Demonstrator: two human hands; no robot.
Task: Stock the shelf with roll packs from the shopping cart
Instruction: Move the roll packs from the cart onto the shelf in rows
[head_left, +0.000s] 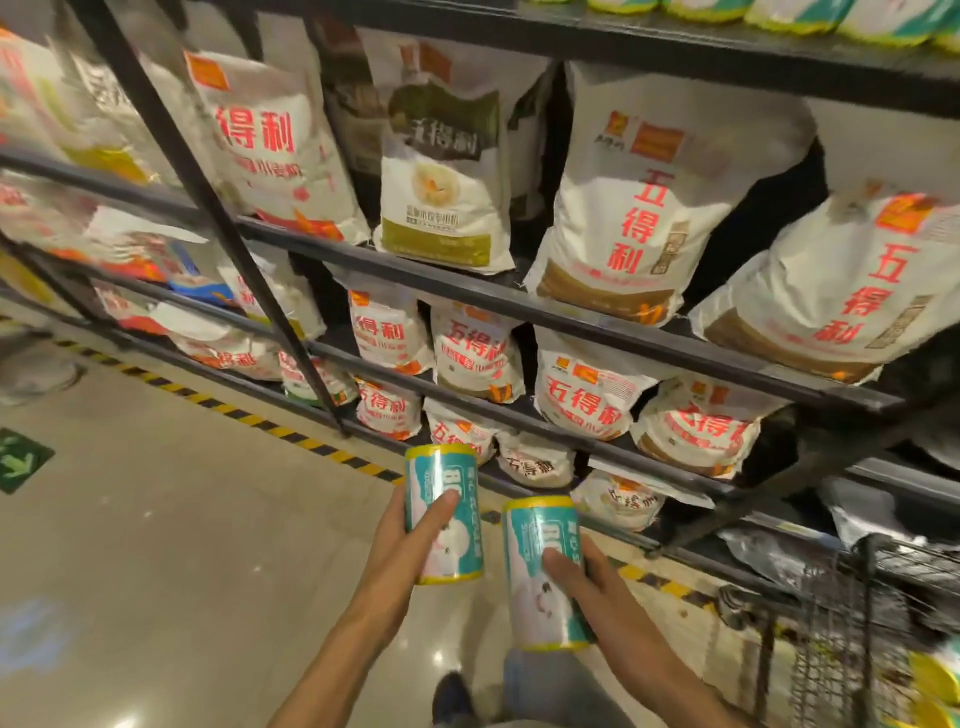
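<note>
Polished grey floor (156, 519) runs along the foot of a dark metal shelf (519, 299), with a yellow-and-black hazard stripe (291, 434) taped where the two meet and a green arrow sign (18, 460) stuck down at the far left. From the head view, every visible tier of the shelf is crowded with white flour bags (639, 208) printed in red characters, standing side by side and leaning forward; a slanted black upright (208, 208) crosses in front of the bags on the left.

Low in the middle, the left hand (410, 540) wraps its grip around one teal-and-white roll pack (447, 514) with yellow ends, thumb across the front, holding it upright in front of the lowest tiers. Just beside it, the right hand (592, 577) curls its grip around a second roll pack (540, 571), held slightly lower. Neither pack touches the shelf.

At the lower right stands the wire shopping cart (857, 623), its contents mostly blurred. More teal-and-yellow packs (883, 21) line the top tier at the upper right.
</note>
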